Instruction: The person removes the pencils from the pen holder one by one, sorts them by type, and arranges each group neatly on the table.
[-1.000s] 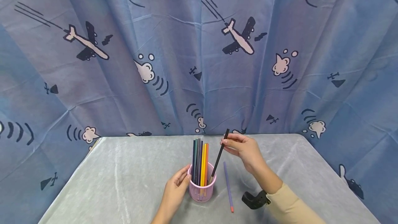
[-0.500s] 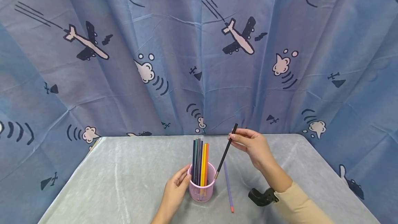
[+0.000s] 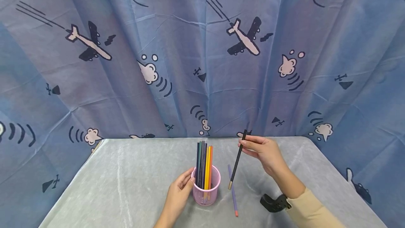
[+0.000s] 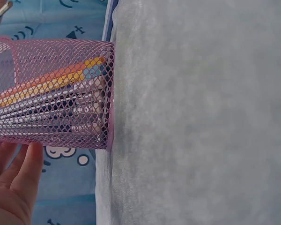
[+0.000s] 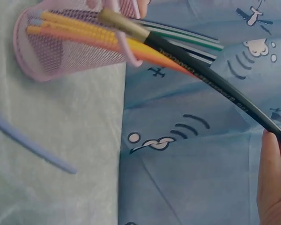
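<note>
My left hand [image 3: 177, 194] holds the left side of a pink mesh pencil cup [image 3: 205, 196] at its rim, thumb and fingers close together. Inside the cup lean several colored pencils [image 3: 207, 168], among them dark, green, yellow and orange ones. To the right of the cup, my right hand [image 3: 265, 152] pinches a black charcoal pencil [image 3: 238, 159] near its upper end. The pencil slants, its gold-colored lower end hanging over a purple pencil [image 3: 235, 200] that lies on the table. In the right wrist view, "CHARCOAL" is printed along the black barrel [image 5: 201, 72].
A pale grey cloth [image 3: 142, 178] covers the table. Behind its far edge hangs a blue curtain [image 3: 177, 108] printed with airplanes and clouds. A black device [image 3: 273, 203] is strapped to the right wrist, above a beige sleeve [image 3: 311, 210].
The right hand has drawn the charcoal pencil out of the cup and carried it right, then slightly down, over the purple pencil. The left hand stays on the cup.
</note>
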Demonstrator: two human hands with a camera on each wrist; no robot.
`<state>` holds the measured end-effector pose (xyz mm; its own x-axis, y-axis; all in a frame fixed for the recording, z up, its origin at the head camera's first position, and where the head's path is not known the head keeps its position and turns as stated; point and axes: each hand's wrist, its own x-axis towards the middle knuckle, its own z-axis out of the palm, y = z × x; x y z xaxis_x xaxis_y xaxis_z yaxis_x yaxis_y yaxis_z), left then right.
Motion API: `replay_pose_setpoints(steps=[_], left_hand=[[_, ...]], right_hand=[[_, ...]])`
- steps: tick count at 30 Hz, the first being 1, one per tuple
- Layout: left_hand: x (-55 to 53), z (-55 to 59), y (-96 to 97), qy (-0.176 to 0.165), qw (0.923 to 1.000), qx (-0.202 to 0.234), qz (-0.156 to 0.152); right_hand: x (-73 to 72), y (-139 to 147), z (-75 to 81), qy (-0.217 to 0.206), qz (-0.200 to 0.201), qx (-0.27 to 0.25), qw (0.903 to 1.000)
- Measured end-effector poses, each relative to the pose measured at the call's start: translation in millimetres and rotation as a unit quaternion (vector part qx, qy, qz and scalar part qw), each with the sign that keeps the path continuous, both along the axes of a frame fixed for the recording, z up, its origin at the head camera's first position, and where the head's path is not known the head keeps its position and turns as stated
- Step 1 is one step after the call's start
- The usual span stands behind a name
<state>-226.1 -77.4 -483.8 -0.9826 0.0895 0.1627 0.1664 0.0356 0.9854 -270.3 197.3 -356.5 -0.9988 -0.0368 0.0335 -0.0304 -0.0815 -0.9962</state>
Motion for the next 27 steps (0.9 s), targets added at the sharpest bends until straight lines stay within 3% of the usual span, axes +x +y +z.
replay_pose_setpoints(steps=[12,27], left_hand=[[-0.2,0.4,0.7,0.0,1.0,0.003,-0.001],[-0.4,-0.4,0.5,0.011,0.9999,0.001,0.0]], right_hand=[[-6.1,12,-21.4,-0.057,0.015,0.02,0.9981],[-12.7,20,-49.5,-0.088,0.026,0.069,0.9934]])
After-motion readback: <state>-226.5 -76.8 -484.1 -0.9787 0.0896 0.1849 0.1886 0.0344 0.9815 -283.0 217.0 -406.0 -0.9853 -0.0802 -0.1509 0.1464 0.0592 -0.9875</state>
